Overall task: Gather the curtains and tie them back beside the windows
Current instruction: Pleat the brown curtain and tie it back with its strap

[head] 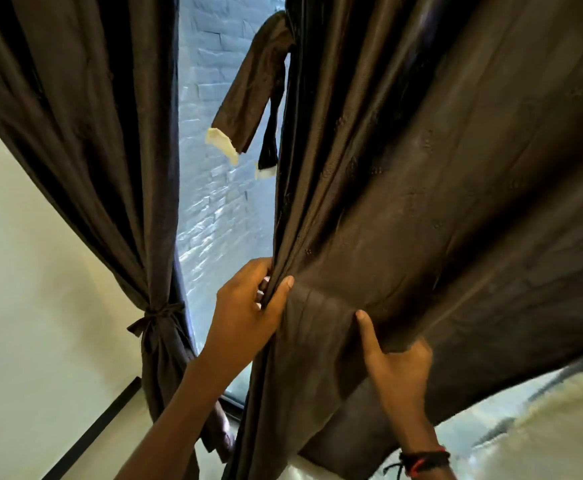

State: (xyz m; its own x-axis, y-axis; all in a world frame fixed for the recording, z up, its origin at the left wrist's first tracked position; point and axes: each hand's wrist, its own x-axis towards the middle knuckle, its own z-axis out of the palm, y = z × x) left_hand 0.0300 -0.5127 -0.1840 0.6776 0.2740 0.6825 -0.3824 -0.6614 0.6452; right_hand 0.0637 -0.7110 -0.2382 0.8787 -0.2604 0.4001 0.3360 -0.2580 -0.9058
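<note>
A dark brown right curtain hangs loose across the right half of the head view. My left hand pinches its gathered inner edge. My right hand grips a fold of the same fabric lower and further right, lifting it. A brown tie-back strap with pale ends dangles from the curtain's upper edge, against the window. The left curtain is bunched and bound by a knotted tie near the wall.
A white wall with a dark skirting strip lies to the left. A brick wall shows through the glass. Something pale and blurred sits at the lower right. My right wrist wears dark and red bands.
</note>
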